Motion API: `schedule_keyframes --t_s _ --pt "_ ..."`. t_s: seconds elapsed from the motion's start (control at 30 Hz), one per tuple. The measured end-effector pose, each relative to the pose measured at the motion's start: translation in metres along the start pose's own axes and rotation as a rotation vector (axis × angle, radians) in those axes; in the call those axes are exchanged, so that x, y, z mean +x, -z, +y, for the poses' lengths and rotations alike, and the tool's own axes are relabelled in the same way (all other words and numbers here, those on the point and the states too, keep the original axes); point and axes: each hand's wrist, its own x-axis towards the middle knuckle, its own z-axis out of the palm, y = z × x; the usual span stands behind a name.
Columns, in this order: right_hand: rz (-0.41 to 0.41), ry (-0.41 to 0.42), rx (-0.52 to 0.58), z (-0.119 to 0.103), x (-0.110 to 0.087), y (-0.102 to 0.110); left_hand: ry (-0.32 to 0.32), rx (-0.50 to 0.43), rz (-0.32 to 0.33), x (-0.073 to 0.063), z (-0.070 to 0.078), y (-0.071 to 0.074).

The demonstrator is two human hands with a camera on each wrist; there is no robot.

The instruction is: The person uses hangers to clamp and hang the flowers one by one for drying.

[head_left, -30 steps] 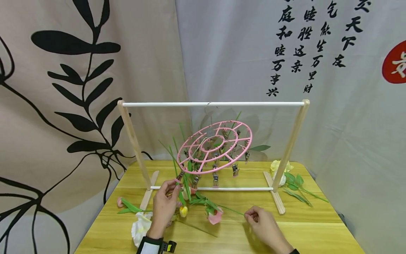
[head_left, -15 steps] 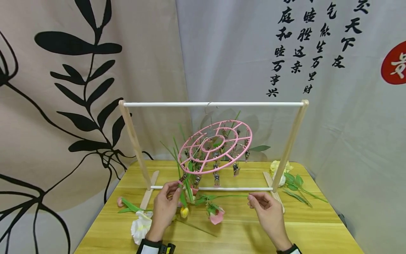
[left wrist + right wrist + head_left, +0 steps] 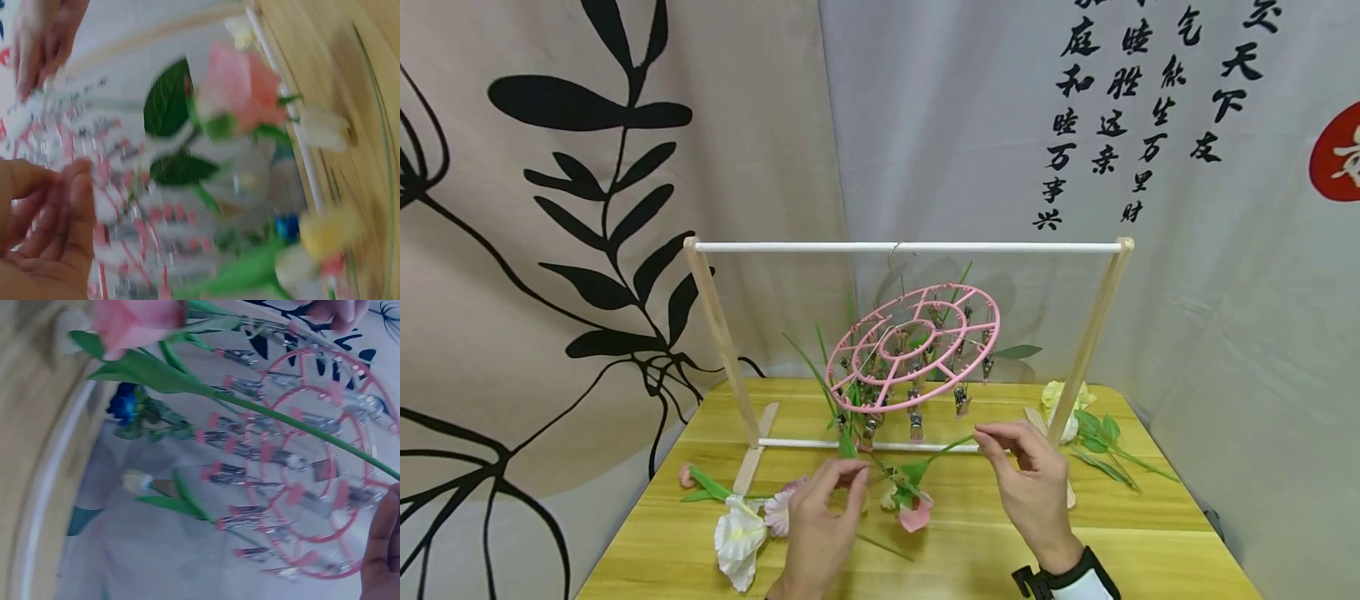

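Observation:
My right hand (image 3: 1026, 487) pinches the end of a green stem (image 3: 953, 444). At the stem's other end hangs a pink artificial rose (image 3: 916, 515), bloom low, with dark leaves (image 3: 169, 103). My left hand (image 3: 826, 521) is left of the rose, fingers loosely bent, with nothing showing between thumb and fingers in the left wrist view. Just above it, a round pink clip hanger (image 3: 891, 409) hangs tilted, its left side lower. Metal clips (image 3: 916, 425) dangle from it, and several flowers hang head down, among them a blue one (image 3: 124, 403) and a white one (image 3: 136, 481).
A wooden rack with a white top rod (image 3: 1000, 247) and lower bar (image 3: 790, 443) stands on the table (image 3: 970, 567). White (image 3: 739, 542) and pale purple (image 3: 778, 510) flowers lie at left. Yellow flowers (image 3: 1060, 393) and leafy stems (image 3: 1105, 433) lie by the right post.
My left hand has left the clip at the hanger's lower left and come down toward me. My right hand has risen with the rose stem, raising its end, and shifted slightly left.

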Motion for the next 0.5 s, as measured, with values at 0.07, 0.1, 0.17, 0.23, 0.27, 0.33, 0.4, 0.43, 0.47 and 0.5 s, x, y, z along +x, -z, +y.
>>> schedule_keyframes --t_s 0.07,0.1,0.17,0.23,0.27,0.33,0.4,0.43,0.47,0.5 --pt "-0.009 0.069 -0.035 -0.005 0.007 -0.004 -0.044 -0.016 -0.062 -0.001 0.01 -0.011" --pt "-0.013 0.098 -0.054 -0.008 0.01 -0.005 -0.028 -0.028 -0.101 -0.001 0.015 -0.016" --pt "-0.026 0.147 -0.098 -0.014 0.016 -0.009 0.037 -0.024 -0.173 -0.001 0.022 -0.027" --pt "-0.041 0.186 -0.131 -0.02 0.02 -0.013 0.111 -0.018 -0.227 0.0 0.026 -0.036" --pt "-0.054 0.203 -0.136 -0.023 0.022 -0.015 0.143 -0.013 -0.251 0.002 0.027 -0.04" --pt "-0.082 0.23 -0.138 -0.029 0.024 -0.019 0.179 0.002 -0.284 0.004 0.029 -0.047" --pt "-0.106 0.258 -0.134 -0.035 0.026 -0.023 0.189 0.004 -0.306 0.007 0.03 -0.053" --pt "-0.117 0.272 -0.128 -0.037 0.026 -0.025 0.19 0.007 -0.313 0.007 0.031 -0.054" --pt "-0.129 0.285 -0.117 -0.039 0.026 -0.027 0.191 0.005 -0.32 0.008 0.031 -0.056" --pt "-0.137 0.298 -0.105 -0.041 0.026 -0.029 0.195 0.001 -0.322 0.008 0.031 -0.057"
